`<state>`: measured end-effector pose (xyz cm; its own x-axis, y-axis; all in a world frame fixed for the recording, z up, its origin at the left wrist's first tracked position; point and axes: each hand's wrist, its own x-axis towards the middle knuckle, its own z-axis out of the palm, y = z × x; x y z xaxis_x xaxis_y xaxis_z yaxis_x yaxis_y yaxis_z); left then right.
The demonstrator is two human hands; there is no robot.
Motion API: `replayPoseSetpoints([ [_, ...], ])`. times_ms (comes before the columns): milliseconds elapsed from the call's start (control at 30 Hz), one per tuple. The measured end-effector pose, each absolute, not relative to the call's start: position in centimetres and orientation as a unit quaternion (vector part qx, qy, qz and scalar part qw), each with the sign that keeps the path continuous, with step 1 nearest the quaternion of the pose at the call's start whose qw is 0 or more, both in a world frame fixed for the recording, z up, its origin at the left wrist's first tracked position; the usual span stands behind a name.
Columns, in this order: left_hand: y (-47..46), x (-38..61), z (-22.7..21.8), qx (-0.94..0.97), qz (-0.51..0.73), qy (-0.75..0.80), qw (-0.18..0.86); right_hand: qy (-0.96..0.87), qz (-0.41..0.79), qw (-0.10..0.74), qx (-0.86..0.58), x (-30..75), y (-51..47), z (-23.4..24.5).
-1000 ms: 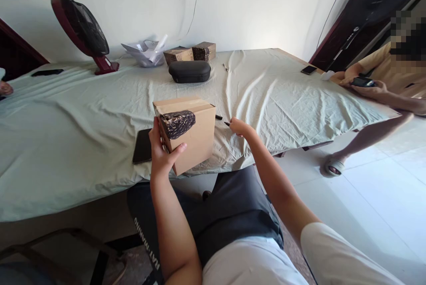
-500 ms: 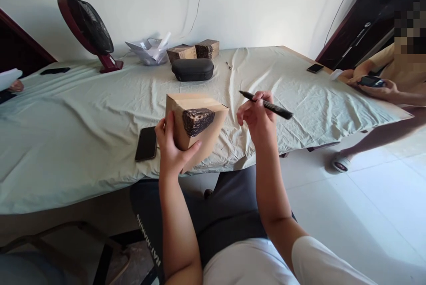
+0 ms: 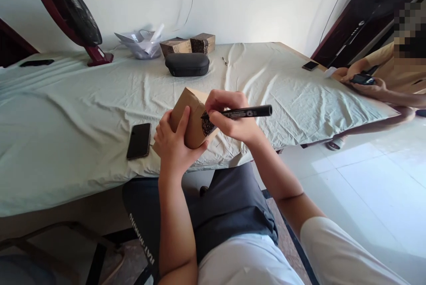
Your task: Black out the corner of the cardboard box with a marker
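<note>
My left hand [image 3: 175,143] grips a small brown cardboard box [image 3: 189,116] from below and the left, holding it tilted above the table's near edge. A black scribbled patch shows on the box's side. My right hand [image 3: 231,118] is closed round a black marker [image 3: 248,112], whose tip touches that black patch. The marker's body points to the right.
A black phone [image 3: 139,140] lies on the pale green cloth [image 3: 66,116] left of the box. Farther back are a black case [image 3: 187,64], two more marked boxes [image 3: 188,45], crumpled paper [image 3: 140,44] and a red fan [image 3: 69,16]. Another person [image 3: 382,85] sits at the right holding a phone.
My right hand picked the marker up off the cloth, raised it, then brought its tip onto the box. My left hand turned and tilted the box.
</note>
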<state>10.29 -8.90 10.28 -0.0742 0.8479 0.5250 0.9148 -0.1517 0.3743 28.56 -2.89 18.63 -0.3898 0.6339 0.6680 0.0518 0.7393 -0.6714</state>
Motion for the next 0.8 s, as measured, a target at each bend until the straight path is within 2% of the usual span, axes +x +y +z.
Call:
replayPoseSetpoints([
  [333, -8.3, 9.7, 9.8, -0.679, -0.336, -0.651, 0.045, -0.816, 0.29, 0.471, -0.168, 29.2, -2.3, 17.2],
  [500, -8.1, 9.6, 9.5, -0.684, -0.34, -0.644, 0.041, -0.809, 0.288, 0.461, -0.222, 28.9, -2.2, 17.3],
  [800, -8.0, 10.1, 9.7, -0.693, -0.321, -0.643, 0.056, -0.776, 0.284, 0.49, -0.278, 28.8, -2.0, 17.4],
])
